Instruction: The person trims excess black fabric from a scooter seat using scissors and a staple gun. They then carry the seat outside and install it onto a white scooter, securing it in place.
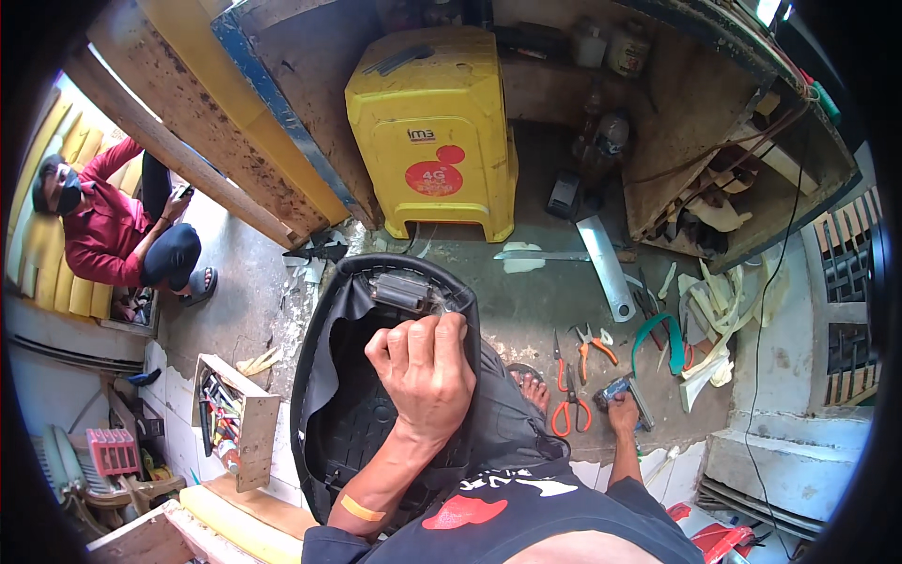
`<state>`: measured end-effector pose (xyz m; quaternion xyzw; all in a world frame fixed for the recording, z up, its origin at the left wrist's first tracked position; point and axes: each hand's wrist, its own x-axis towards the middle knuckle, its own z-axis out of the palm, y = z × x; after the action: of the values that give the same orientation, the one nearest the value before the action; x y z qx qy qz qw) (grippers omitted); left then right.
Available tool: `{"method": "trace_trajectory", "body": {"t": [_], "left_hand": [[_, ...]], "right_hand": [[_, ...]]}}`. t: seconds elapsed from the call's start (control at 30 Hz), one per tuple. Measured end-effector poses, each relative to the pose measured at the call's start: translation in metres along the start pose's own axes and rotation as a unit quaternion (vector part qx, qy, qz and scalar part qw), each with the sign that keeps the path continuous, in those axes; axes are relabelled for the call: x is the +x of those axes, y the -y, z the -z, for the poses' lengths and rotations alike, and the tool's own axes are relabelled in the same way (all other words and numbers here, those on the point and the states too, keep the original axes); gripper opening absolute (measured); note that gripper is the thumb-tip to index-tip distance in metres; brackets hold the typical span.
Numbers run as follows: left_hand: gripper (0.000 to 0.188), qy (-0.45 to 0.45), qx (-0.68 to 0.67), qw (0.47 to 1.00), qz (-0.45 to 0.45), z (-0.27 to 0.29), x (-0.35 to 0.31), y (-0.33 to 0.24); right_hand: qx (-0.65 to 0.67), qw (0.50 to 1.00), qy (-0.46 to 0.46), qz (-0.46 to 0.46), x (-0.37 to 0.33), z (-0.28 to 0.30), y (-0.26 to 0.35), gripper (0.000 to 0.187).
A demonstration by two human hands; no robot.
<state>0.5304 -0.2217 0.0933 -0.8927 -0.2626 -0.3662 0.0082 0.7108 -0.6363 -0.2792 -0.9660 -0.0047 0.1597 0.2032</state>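
Note:
An upturned black motorcycle seat [381, 404] rests on my lap, its hollow underside facing me and loose black cover material folded over its rim. My left hand [425, 376] is closed in a fist at the seat's right inner edge, gripping the cover; a tan plaster strip is on that forearm. A grey metal piece [402, 291] sits inside the far end of the seat. Down on the right, my right hand [622, 412] is wrapped round a blue and silver staple gun [641, 402] close to the floor.
Orange-handled scissors [570, 414], pliers [592, 350] and a green strap [662, 340] lie nearby. Farther off are a metal ruler [604, 268], a yellow stool [430, 141] and pale scraps [719, 310]. A wooden tool box [246, 428] stands left, beyond it a seated person [113, 226].

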Motion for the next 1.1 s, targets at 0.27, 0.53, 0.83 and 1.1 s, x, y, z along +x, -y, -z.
{"method": "trace_trajectory", "body": {"t": [0.27, 0.53, 0.83, 1.1], "left_hand": [[0.017, 0.004, 0.033, 0.999, -0.004, 0.002, 0.004, -0.007], [0.012, 0.035, 0.011, 0.999, -0.008, 0.011, 0.010, -0.006], [0.008, 0.039, 0.001, 0.999, 0.031, 0.001, 0.011, -0.006], [0.026, 0.040, 0.010, 0.985, -0.169, 0.013, 0.007, 0.025]], "right_hand": [[-0.014, 1.000, -0.007, 0.002, 0.000, 0.002, 0.005, 0.026], [-0.018, 1.000, -0.005, -0.019, 0.001, 0.002, 0.012, 0.024], [0.043, 0.999, 0.000, -0.031, -0.002, -0.005, -0.004, 0.032], [0.066, 0.997, 0.011, -0.042, -0.006, -0.003, -0.003, 0.032]]}}
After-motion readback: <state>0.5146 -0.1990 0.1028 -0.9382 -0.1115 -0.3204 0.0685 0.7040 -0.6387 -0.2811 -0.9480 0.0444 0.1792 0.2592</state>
